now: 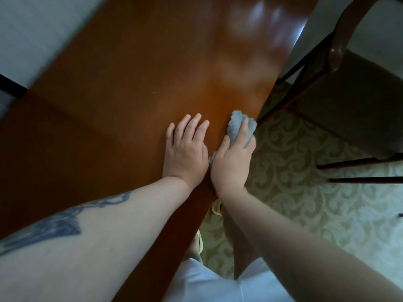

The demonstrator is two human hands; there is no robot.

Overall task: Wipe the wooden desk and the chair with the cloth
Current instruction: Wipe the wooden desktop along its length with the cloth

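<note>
From the head camera I see my left hand lying flat on the wooden bench, fingers straight, holding nothing. Just beside it, my right hand grips the grey cloth at the bench's right edge, fingers curled round it. The dark chair stands right, on patterned carpet.

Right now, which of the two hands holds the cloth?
The right hand, at the desk edge nearest the chair, grips the grey cloth. The left hand lies flat on bare wood, holding nothing.
</note>
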